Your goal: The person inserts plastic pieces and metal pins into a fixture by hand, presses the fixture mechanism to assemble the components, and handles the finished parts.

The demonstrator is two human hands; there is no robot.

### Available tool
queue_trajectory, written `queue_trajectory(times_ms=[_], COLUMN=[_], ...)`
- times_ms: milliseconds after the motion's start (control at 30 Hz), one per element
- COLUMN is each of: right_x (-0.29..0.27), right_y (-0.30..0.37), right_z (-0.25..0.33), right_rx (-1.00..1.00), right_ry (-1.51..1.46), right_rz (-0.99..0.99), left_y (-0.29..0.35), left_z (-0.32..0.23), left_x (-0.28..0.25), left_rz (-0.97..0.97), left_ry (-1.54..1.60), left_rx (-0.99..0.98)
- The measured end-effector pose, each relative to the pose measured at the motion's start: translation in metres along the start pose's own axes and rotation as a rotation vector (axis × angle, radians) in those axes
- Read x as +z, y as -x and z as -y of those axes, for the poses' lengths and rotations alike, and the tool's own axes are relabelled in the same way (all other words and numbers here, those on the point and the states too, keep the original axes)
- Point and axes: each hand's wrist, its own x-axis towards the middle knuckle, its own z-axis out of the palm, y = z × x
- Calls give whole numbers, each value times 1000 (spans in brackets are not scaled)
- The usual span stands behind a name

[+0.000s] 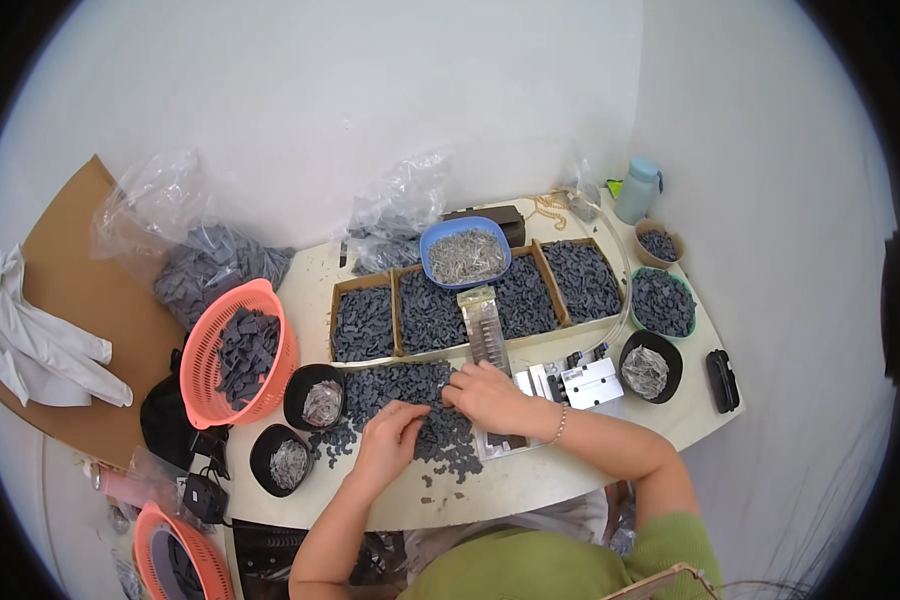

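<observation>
The small dark grey pieces lie in a loose heap on the cream table, spread from the front wall of the divided tray toward the table's front edge. They are matt, short and chunky, many looking notched or bent along one side; they overlap thickly at the middle of the heap and thin out to single pieces near the front edge, two or three lying apart from the others. Both hands are over the right part of this heap. The left hand has its thumb and forefinger brought close together at the tips; whether a piece is pinched there cannot be told. The right hand reaches in from the table's right side, its fingers bent and pointing left toward the other hand, and what they grip, if anything, is hidden. Just beside the right wrist, toward the table's right edge, sits a silver metal block, and a clear ribbed strip runs from behind the right hand toward the back edge. All four compartments of the tray hold similar dark grey pieces, and a blue basin of thin silvery bits rests above its middle. Two black bowls with pale glinting contents stand left of the heap.
</observation>
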Motion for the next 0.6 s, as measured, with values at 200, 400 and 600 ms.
queue_trajectory(times_ms=[200, 400, 600], right_x=[-5, -3, -34], right_y=[-3, -3, 4], right_z=[1, 5, -23], right_rx=[-30, -141, 139], right_ry=[18, 149, -436], right_rz=[-11, -59, -70], left_y=[9, 18, 1], left_z=[-2, -17, -24], left_x=[7, 33, 58], left_rz=[236, 320, 237], left_ry=[-75, -75, -236], left_rx=[105, 232, 396])
